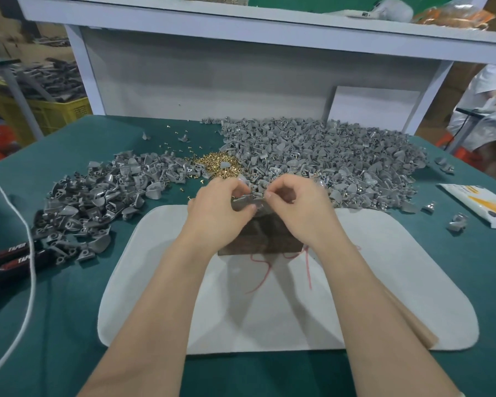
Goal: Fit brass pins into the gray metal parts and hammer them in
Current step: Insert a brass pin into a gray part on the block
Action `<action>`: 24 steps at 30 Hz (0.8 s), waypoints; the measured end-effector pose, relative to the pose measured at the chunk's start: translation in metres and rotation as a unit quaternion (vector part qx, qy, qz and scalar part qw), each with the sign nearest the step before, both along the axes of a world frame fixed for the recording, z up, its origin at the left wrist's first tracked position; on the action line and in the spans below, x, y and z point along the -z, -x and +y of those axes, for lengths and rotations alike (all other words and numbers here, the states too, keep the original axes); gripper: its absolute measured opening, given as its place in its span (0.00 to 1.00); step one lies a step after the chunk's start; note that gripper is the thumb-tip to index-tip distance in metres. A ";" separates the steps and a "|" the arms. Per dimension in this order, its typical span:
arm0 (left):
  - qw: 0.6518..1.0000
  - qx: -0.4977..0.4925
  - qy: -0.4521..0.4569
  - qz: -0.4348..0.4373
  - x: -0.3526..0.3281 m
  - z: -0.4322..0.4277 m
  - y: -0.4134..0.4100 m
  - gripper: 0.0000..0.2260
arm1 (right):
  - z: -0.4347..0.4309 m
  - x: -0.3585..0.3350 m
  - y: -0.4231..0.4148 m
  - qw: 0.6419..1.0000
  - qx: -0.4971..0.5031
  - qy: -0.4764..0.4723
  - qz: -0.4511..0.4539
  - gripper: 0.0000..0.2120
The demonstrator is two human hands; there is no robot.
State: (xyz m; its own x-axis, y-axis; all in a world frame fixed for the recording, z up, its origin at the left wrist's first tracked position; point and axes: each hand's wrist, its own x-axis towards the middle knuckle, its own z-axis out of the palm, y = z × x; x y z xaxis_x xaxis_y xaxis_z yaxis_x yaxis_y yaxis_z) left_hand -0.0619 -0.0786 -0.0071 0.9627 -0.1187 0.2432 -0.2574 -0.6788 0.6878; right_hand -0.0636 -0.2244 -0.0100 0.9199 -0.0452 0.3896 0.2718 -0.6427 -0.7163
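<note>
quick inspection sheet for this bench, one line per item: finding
surface: green table with a white mat in front; a dark block stands on the mat
job's things: gray parts in a left pile and a right pile; brass pins heaped between them; no hammer seen
clutter: black tool handles at left; packet at right; red thread on the mat
hands: left hand grips a part over the block; right hand pinches its edge; any pin there too small to tell
cables: white cord down the left side
surroundings: white shelf above; yellow crate far left; a person far right
</note>
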 end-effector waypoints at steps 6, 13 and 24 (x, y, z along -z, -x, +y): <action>0.998 -0.003 -0.047 0.047 0.005 -0.004 -0.001 0.03 | 0.002 0.007 0.000 0.993 -0.022 0.116 -0.021 0.03; 0.997 -0.026 -0.065 0.027 0.007 -0.007 -0.001 0.03 | 0.002 0.007 -0.001 0.988 -0.019 0.149 -0.025 0.02; 0.997 -0.033 -0.060 0.023 0.008 -0.007 -0.001 0.03 | 0.003 0.012 -0.003 0.993 -0.014 0.118 -0.018 0.02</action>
